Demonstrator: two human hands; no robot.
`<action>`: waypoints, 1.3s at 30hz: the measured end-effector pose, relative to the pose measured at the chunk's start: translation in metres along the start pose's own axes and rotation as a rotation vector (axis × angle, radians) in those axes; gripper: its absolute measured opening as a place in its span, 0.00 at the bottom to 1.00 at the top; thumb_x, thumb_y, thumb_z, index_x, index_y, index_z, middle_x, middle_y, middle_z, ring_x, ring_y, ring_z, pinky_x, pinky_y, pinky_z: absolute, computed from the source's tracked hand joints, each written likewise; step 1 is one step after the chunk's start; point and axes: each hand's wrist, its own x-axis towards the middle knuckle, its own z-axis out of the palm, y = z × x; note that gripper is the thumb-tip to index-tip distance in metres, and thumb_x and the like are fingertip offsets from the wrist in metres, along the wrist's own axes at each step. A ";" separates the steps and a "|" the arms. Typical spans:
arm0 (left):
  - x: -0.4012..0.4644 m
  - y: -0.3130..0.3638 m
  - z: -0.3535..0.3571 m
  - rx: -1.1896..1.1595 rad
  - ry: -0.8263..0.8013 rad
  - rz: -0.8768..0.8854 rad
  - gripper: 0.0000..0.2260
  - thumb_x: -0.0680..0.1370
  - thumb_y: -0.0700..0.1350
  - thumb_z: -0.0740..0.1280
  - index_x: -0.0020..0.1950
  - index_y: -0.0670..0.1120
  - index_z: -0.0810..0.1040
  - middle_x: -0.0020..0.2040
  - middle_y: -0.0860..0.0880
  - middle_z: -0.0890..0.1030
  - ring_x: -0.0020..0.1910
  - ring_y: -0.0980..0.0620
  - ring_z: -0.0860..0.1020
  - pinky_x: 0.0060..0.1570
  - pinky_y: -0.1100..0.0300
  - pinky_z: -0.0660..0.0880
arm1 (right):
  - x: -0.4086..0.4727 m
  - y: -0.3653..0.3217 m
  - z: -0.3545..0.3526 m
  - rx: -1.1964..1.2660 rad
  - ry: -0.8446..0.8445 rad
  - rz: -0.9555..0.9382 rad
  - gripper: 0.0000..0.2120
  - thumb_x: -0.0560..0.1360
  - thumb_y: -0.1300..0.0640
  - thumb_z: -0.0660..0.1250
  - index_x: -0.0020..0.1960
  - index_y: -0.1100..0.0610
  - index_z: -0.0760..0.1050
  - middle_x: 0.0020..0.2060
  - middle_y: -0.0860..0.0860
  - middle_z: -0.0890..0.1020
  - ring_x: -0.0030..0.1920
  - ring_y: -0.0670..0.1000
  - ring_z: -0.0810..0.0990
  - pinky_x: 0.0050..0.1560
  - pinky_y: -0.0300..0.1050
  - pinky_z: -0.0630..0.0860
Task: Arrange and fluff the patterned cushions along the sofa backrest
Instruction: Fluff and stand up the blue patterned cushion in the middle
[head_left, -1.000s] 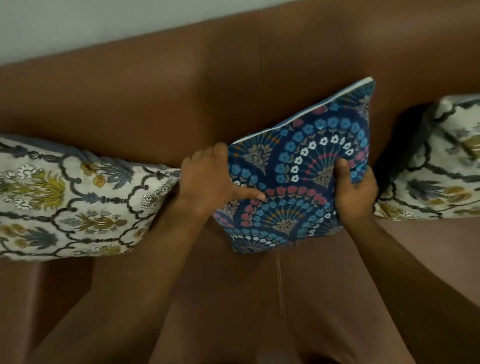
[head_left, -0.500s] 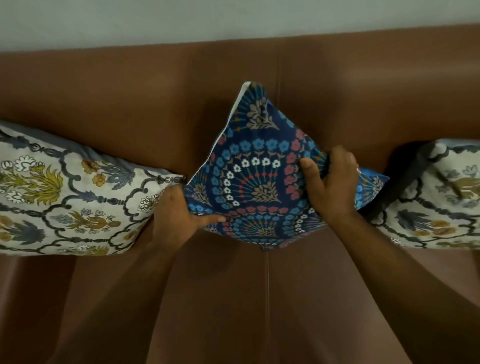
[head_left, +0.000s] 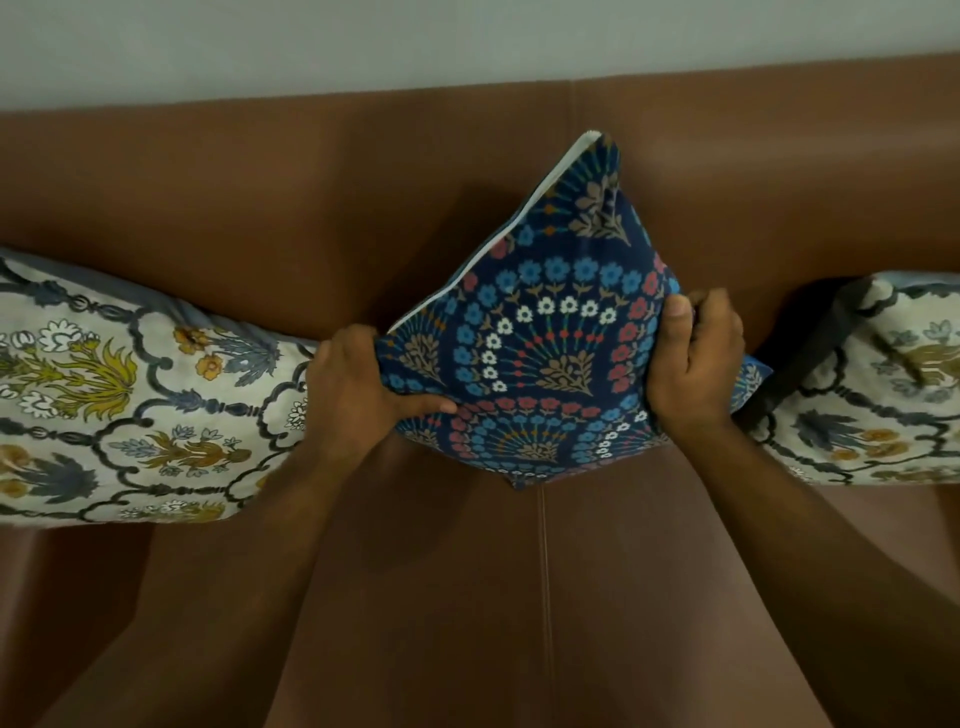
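Note:
A dark blue cushion (head_left: 545, 338) with a floral fan pattern stands on one corner against the brown sofa backrest (head_left: 311, 197), its top corner pointing up. My left hand (head_left: 358, 389) grips its left corner, thumb across the front. My right hand (head_left: 696, 364) squeezes its right side, pinching the fabric inward. A cream cushion (head_left: 119, 395) with yellow and grey flowers leans on the backrest to the left, touching my left hand. A second cream floral cushion (head_left: 883, 395) rests at the right edge, partly out of frame.
The brown leather seat (head_left: 467, 597) stretches below the cushions, with a seam running down its middle. A pale wall (head_left: 467, 41) rises behind the backrest.
The blue cushion has been turned from a tilted square onto its corner, then shifted a little right. Both hands have pressed in closer on its sides.

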 end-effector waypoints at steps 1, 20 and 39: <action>-0.001 -0.002 0.001 0.020 -0.008 0.012 0.48 0.51 0.81 0.70 0.51 0.41 0.74 0.45 0.44 0.79 0.46 0.42 0.80 0.42 0.45 0.77 | -0.001 0.000 -0.001 -0.032 -0.005 -0.004 0.27 0.82 0.37 0.49 0.45 0.60 0.69 0.40 0.52 0.73 0.42 0.56 0.72 0.44 0.55 0.68; -0.002 0.051 0.008 -0.313 0.079 -0.008 0.51 0.48 0.78 0.71 0.57 0.45 0.69 0.53 0.48 0.77 0.54 0.47 0.78 0.50 0.45 0.79 | 0.016 -0.058 0.010 -0.081 -0.072 -0.167 0.30 0.80 0.35 0.50 0.58 0.62 0.73 0.48 0.48 0.75 0.48 0.46 0.72 0.45 0.41 0.66; -0.033 0.005 0.022 -0.249 -0.172 0.041 0.48 0.72 0.78 0.56 0.82 0.47 0.55 0.79 0.43 0.65 0.77 0.43 0.64 0.75 0.41 0.63 | -0.025 0.003 -0.035 -0.255 -0.382 0.004 0.38 0.80 0.32 0.46 0.80 0.55 0.53 0.77 0.57 0.64 0.78 0.59 0.60 0.75 0.64 0.59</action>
